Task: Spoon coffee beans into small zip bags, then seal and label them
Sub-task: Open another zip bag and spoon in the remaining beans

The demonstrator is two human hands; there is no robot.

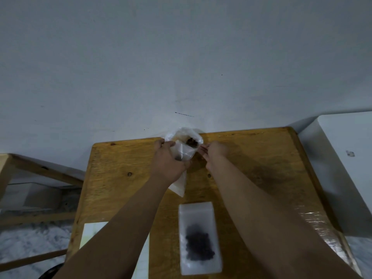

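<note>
At the table's far edge stands an open clear plastic bag with dark coffee beans showing in its mouth. My left hand grips a small clear zip bag just in front of it; the bag's lower end hangs down onto the table. My right hand pinches a thin metal spoon handle that points left toward the beans; the spoon's bowl is hidden. A filled small zip bag with dark beans lies flat near the front of the table.
The wooden table stands against a pale wall. A white sheet lies at its front left, partly under my left forearm. A white cabinet stands to the right and a wooden frame to the left.
</note>
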